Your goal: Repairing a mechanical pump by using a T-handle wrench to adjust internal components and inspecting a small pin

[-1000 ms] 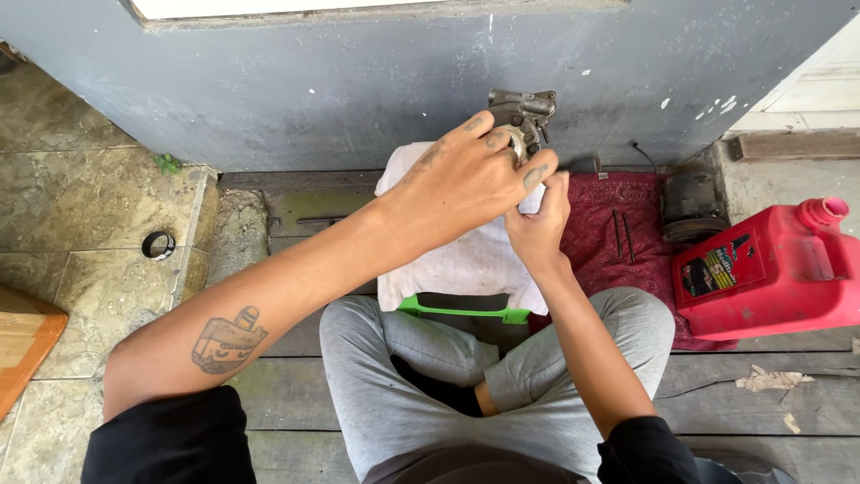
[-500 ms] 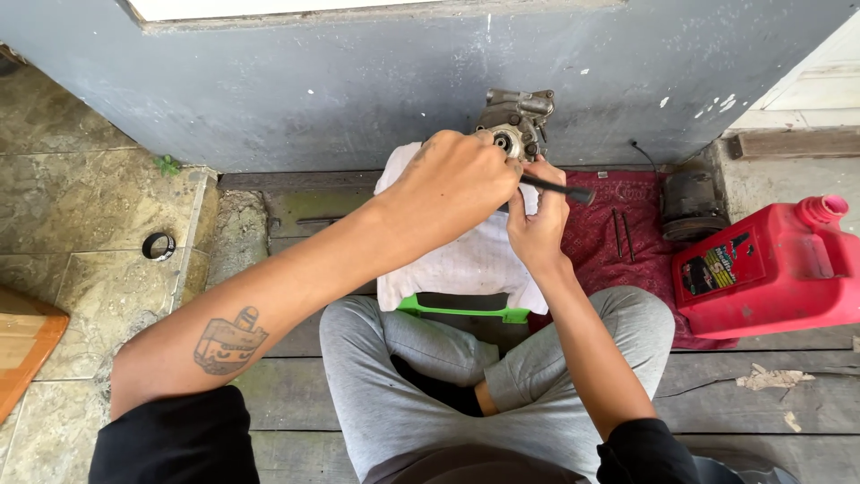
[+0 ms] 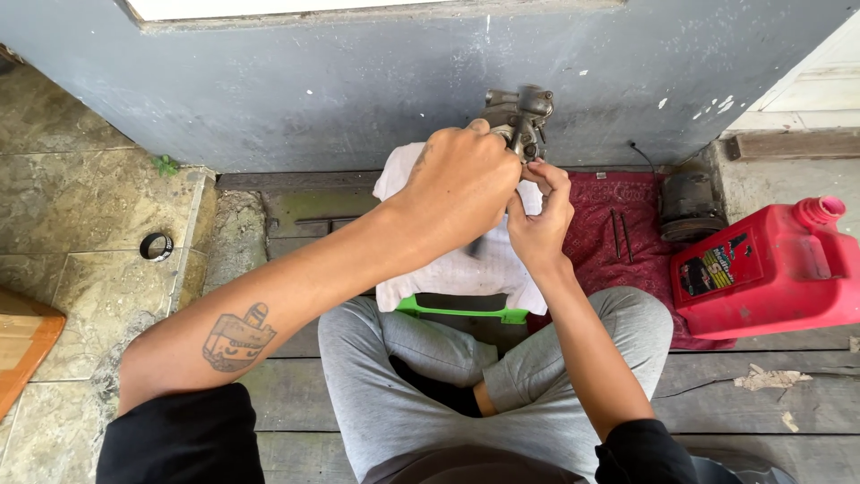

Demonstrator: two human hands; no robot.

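**Q:** So, what are the hands doing?

**A:** Left hand (image 3: pixel 461 184) is closed around a grey metal engine part (image 3: pixel 520 115), held up before a grey wall (image 3: pixel 358 81). Right hand (image 3: pixel 540 220) pinches at the part's lower edge; what its fingertips grip is too small to tell.

**Q:** What lies around them?

**A:** Under the hands, a white cloth (image 3: pixel 457 269) over a green tray (image 3: pixel 461 311), whose contents are hidden. To the right, a red mat (image 3: pixel 618 215) with two thin rods (image 3: pixel 621 235), a dark round part (image 3: pixel 688 204), and a closed red jug (image 3: pixel 770 269) just beside the right knee; its contents can't be seen. Open plank floor (image 3: pixel 761 394) lies right, stone tiles (image 3: pixel 81 215) left with a black ring (image 3: pixel 157 246). A wooden board (image 3: pixel 22 345) is cut off at the left edge.
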